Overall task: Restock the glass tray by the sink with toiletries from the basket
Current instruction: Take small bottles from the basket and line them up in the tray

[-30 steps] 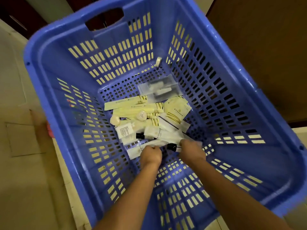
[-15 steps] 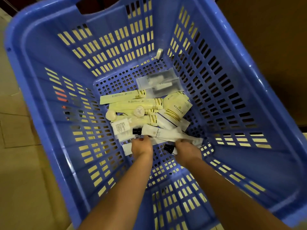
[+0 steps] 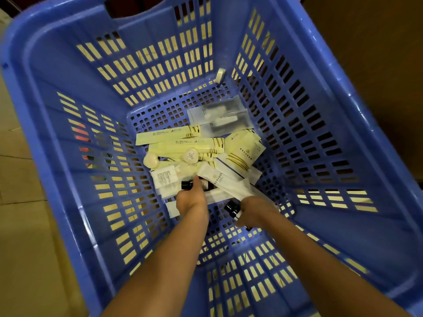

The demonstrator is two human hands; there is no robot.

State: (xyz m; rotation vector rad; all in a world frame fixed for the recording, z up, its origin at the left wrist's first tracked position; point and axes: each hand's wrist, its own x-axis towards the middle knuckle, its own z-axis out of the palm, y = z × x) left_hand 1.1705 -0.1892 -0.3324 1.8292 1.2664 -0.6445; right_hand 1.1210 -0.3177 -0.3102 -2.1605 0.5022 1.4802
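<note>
A blue slotted basket point(image 3: 68, 124) fills the view. On its floor lies a pile of toiletries: yellow sachets point(image 3: 243, 152), white tubes point(image 3: 225, 181), frosted pouches point(image 3: 219, 117) and round soaps point(image 3: 150, 160). My left hand point(image 3: 191, 199) reaches into the near side of the pile, its fingers curled over a small dark bottle with a black cap point(image 3: 186, 184). My right hand point(image 3: 254, 209) grips another black-capped bottle point(image 3: 231, 208) at the pile's near edge. Most fingers are hidden under the hands. The glass tray is not in view.
A small white roll point(image 3: 220, 75) leans in the basket's far corner. Tiled floor point(image 3: 20, 225) shows to the left of the basket and a dark brown surface point(image 3: 366, 53) to the right. The basket's handle cutout point(image 3: 137, 8) is at the far rim.
The view has closed in on the basket. My left hand has slid forward from the white tube to the black-capped bottle. My right hand has stayed by the other black cap.
</note>
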